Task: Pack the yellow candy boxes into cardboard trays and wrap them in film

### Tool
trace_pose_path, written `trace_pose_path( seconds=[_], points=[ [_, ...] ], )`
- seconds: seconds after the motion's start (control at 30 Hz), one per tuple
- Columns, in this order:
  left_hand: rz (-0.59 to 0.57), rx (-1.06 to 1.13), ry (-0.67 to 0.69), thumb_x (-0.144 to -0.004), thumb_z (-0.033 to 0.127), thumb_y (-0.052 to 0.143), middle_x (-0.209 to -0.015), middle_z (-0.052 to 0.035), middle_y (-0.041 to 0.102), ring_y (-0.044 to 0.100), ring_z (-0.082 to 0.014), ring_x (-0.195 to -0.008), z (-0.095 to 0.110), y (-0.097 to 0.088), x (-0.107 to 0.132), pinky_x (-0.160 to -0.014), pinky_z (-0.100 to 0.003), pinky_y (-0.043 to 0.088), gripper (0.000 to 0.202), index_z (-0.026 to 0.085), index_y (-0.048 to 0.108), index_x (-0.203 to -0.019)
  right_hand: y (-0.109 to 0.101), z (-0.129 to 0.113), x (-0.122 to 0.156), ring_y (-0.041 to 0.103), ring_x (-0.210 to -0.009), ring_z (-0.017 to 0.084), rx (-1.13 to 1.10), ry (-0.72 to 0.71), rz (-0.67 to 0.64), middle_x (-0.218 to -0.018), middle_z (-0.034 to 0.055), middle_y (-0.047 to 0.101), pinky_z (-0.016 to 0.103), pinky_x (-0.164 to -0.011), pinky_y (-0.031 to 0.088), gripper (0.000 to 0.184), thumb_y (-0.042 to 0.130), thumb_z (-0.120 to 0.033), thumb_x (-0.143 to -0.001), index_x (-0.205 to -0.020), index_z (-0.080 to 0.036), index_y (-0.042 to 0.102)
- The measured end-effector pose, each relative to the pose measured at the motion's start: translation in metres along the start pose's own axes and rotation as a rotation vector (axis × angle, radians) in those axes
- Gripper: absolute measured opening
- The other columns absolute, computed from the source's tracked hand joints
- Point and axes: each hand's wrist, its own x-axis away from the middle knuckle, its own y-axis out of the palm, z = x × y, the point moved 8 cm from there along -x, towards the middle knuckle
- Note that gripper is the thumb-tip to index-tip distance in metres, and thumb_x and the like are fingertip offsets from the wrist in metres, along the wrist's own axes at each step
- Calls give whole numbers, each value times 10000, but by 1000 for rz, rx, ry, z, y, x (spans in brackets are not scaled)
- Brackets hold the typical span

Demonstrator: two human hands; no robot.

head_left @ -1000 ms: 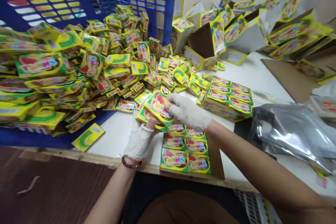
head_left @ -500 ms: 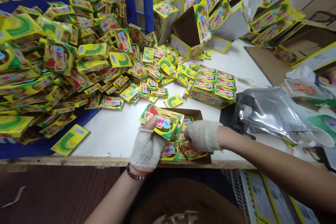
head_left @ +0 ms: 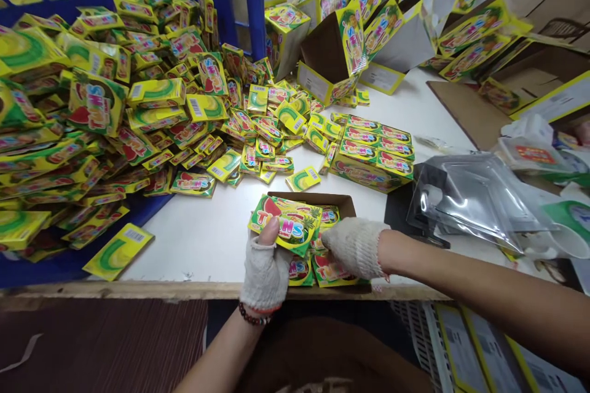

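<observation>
We're gripping packets (head_left: 286,230) in our left hand (head_left: 266,270), thumb on top, probably stopping them sliding, over the left side of the carton (head_left: 346,204) on the counter (head_left: 203,252). Our right hand (head_left: 359,245) is curling over packets inside (head_left: 328,271); whether it's gripping any, we can't tell.

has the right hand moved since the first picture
Yes: judged against the filled carton on the table, the right hand has shifted toward the person and somewhat rightward.
</observation>
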Motion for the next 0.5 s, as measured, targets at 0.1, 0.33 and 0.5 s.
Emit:
trace_pose_path(
  seconds=[0.1, 0.33, 0.5],
  points=[
    [14, 4, -1, -730, 432, 730, -1084, -30, 719, 662, -276, -1075, -1, -1, 0, -948, -427, 561, 425, 251, 665, -1109, 9, 1, -1, 712, -786, 315, -17, 30, -8, -803, 172, 723, 362, -655, 528, 221, 714, -135, -674, -894, -122, 716],
    [46, 37, -20, -718, 396, 737, -1069, -24, 722, 663, -272, -1067, -2, -5, 0, -927, -415, 570, 438, 260, 658, -1127, 17, 0, -5, 682, -908, 320, 108, -28, 90, -956, 181, 711, 388, -765, 516, 311, 767, -192, -653, -952, -132, 706],
    [0, -15, 4, -743, 438, 712, -1085, -24, 713, 657, -269, -1077, 0, -1, 0, -931, -418, 561, 467, 279, 629, -1174, 37, 1, -32, 697, -865, 289, -7, 18, 68, -948, 155, 718, 359, -723, 535, 325, 730, -137, -671, -992, -134, 683]
  ],
)
